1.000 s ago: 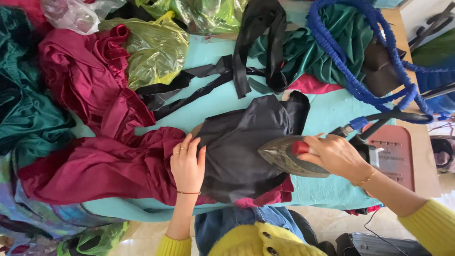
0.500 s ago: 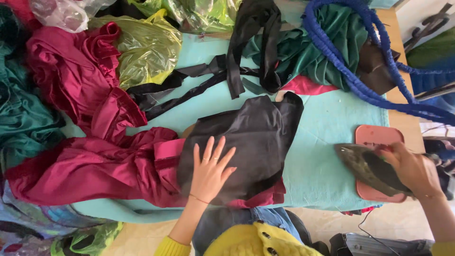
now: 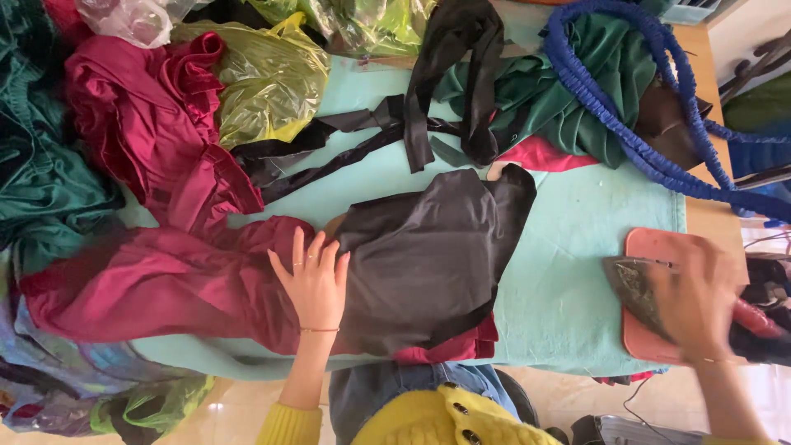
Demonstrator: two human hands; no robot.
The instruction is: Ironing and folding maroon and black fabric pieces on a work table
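Observation:
My left hand (image 3: pixel 311 280) lies flat with fingers spread on the left edge of a black piece of cloth (image 3: pixel 428 255), where it overlaps a maroon garment (image 3: pixel 165 280). Both lie on a table covered in light teal cloth (image 3: pixel 577 272). My right hand (image 3: pixel 700 301), blurred, grips the handle of an iron (image 3: pixel 638 288) that sits on a pink rest pad (image 3: pixel 651 247) at the table's right end.
Piles of fabric crowd the left and back: dark green cloth (image 3: pixel 41 189), more maroon cloth (image 3: pixel 140 115), yellow-green plastic bags (image 3: pixel 264 82), black strips (image 3: pixel 445 74). A blue braided cord (image 3: pixel 626 140) loops over green fabric at the back right.
My right hand has carried the iron off the black cloth to the right and onto the pink pad. My left hand slid slightly left along the cloth's edge.

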